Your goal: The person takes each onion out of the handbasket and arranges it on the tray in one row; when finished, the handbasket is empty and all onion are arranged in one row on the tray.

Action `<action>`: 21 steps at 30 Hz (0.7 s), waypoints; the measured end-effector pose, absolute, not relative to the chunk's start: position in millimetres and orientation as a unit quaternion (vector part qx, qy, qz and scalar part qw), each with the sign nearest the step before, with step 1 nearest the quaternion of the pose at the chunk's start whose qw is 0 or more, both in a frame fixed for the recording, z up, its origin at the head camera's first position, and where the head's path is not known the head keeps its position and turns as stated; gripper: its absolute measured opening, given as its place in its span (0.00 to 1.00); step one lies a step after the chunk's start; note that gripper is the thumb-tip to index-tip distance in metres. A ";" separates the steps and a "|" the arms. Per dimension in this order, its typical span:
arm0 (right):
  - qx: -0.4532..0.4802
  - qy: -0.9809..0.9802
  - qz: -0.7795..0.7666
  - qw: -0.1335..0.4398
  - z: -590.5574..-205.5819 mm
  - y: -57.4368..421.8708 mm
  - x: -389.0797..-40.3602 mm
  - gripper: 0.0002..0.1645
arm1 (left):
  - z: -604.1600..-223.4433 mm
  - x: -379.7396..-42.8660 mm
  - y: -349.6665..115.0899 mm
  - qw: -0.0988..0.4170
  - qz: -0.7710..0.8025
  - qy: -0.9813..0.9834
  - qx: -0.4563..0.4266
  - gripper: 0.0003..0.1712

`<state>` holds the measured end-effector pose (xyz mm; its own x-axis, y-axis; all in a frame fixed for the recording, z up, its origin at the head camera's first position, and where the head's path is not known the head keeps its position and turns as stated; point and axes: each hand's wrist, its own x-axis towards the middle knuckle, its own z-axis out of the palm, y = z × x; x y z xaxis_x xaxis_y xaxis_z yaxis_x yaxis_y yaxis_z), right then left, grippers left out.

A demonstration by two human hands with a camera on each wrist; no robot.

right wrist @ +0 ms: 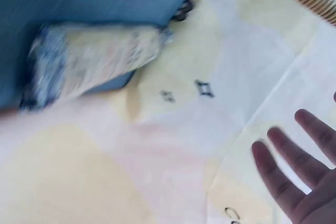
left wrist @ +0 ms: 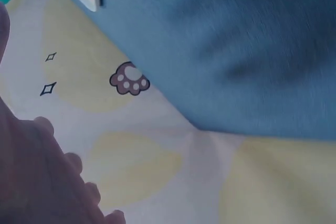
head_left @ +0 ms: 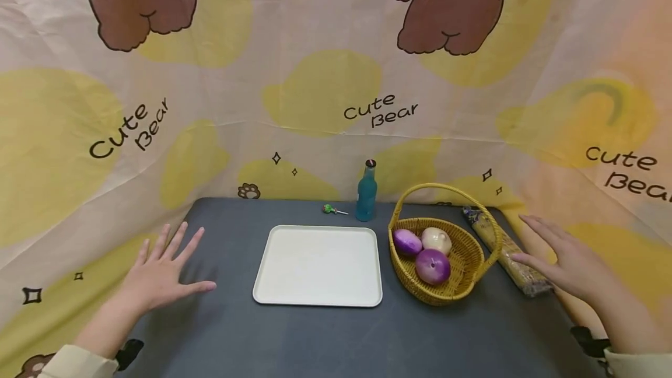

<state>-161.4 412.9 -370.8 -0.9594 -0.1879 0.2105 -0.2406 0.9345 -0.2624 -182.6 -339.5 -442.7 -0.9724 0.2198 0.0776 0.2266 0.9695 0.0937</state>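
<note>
My left hand (head_left: 160, 276) hovers over the left side of the dark table with fingers spread and nothing in it. On the other side, my right hand (head_left: 572, 258) is raised near a long plastic-wrapped package (head_left: 509, 255), its fingers extended and holding nothing. A yellow wicker basket (head_left: 420, 293) with a tall handle stands right of centre. Inside it lie a purple oval vegetable (head_left: 407, 242), a white onion (head_left: 436, 241) and a round purple onion (head_left: 433, 266). Left of the basket, a white rectangular tray (head_left: 318, 266) lies flat.
Behind the tray stands a blue bottle (head_left: 366, 194) with a dark cap. Beside the bottle lies a green-and-red lollipop (head_left: 331, 209) on a white stick. A printed cloth (head_left: 315, 92) hangs behind the table (head_left: 315, 343) and along its sides.
</note>
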 end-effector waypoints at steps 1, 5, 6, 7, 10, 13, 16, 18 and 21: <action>0.105 -0.977 0.159 0.096 -369.5 410.4 -159.7 0.53 | -446.0 -183.3 -336.4 0.033 -0.061 -0.991 -0.114 0.70; 0.087 -0.962 0.208 0.153 -366.2 395.8 -153.8 0.49 | -460.9 -186.5 -322.3 0.022 -0.107 -0.988 -0.113 0.70; 0.085 -0.956 0.218 0.177 -366.0 391.4 -153.1 0.47 | -464.9 -186.8 -319.0 0.018 -0.119 -0.987 -0.111 0.70; 0.089 -0.948 0.229 0.205 -366.5 387.1 -153.1 0.45 | -468.8 -186.9 -315.8 0.015 -0.128 -0.986 -0.109 0.70; 0.108 -0.920 0.248 0.283 -367.8 375.3 -154.0 0.41 | -478.5 -186.3 -307.7 0.006 -0.155 -0.982 -0.104 0.69; 0.138 -0.894 0.265 0.333 -368.1 367.1 -155.2 0.42 | -485.6 -185.8 -299.7 0.011 -0.176 -0.979 -0.105 0.70; 0.168 -0.874 0.271 0.367 -367.8 359.1 -156.3 0.45 | -490.3 -185.7 -293.0 0.025 -0.194 -0.974 -0.114 0.72; 0.183 -0.863 0.282 0.376 -368.1 352.9 -157.2 0.46 | -492.8 -186.0 -290.2 0.033 -0.201 -0.972 -0.117 0.73; 0.193 -0.854 0.296 0.382 -369.4 343.1 -158.8 0.47 | -496.1 -188.1 -287.2 0.043 -0.204 -0.971 -0.115 0.74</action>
<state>-158.8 343.1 -369.4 -0.6339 -0.1045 0.7663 -0.5563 0.7499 -0.3579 -188.1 -287.2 -496.1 -0.9698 0.2057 0.1308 0.2410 0.8902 0.3866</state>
